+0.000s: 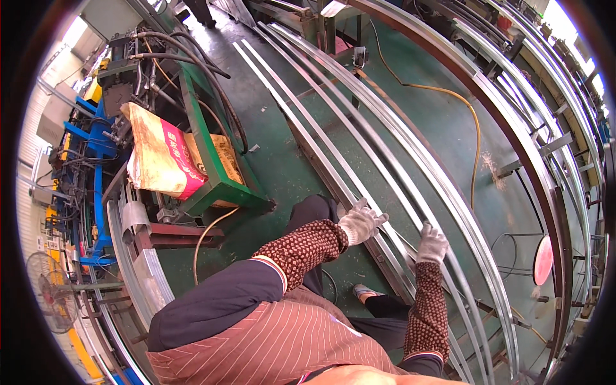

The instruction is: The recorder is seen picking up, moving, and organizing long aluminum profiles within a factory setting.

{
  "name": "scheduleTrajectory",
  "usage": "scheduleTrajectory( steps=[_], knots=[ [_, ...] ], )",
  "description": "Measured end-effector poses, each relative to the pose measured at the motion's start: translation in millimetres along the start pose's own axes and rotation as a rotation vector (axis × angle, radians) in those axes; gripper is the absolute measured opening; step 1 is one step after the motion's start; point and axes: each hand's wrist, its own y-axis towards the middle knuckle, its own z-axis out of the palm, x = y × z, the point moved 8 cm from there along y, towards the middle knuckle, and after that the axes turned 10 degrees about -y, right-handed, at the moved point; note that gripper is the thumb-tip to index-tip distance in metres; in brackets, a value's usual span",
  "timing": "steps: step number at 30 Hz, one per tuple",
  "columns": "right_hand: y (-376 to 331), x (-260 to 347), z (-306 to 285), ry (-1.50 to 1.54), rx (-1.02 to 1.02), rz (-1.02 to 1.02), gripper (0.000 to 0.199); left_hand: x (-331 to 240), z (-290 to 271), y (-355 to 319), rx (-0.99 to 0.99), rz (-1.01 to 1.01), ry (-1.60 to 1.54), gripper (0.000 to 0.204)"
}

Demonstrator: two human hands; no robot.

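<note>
Long silvery metal strips run side by side from the far left toward me, on a low support frame. My left hand, in a whitish knit glove, lies over the nearer strips with its fingers bent around one of them. To its right, my right hand, gloved the same way, has its fingertips closed on another long metal strip. The undersides of both hands are hidden. Farther right, more metal strips lie close together in a bundle.
A green steel frame with a worn paper sack stands left, beside hoses and machinery. A yellow hose crosses the green floor. Brown steel beams and a pink round disc are on the right. A fan stands lower left.
</note>
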Motion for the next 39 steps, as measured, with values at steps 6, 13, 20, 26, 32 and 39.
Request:
scheduleTrajectory(
  steps=[6,13,20,26,32,39],
  knots=[
    [-11.9,-30.0,28.7,0.292,0.209,0.050,0.066,-0.9,-0.4,1.9,-0.037,0.083,-0.019,0.064],
    [-44.5,-43.7,93.5,1.294,0.487,-0.059,0.043,7.4,0.1,6.3,-0.017,0.004,0.139,0.066],
    [-87.7,-30.1,119.9,1.130,0.687,-0.067,0.055,7.8,7.6,9.5,-0.069,0.039,0.076,0.071],
    [-88.8,-25.3,116.4,1.042,0.726,0.007,0.054,0.9,11.8,14.0,-0.157,0.078,0.198,0.072],
    [-91.2,-53.4,39.1,0.575,-0.009,0.169,0.046,-0.3,-3.5,6.0,-0.138,0.019,0.041,0.076],
    [-121.6,-26.1,40.9,0.682,0.354,-0.091,0.051,-4.2,-26.4,0.1,-0.076,0.100,0.273,0.082]
  ],
)
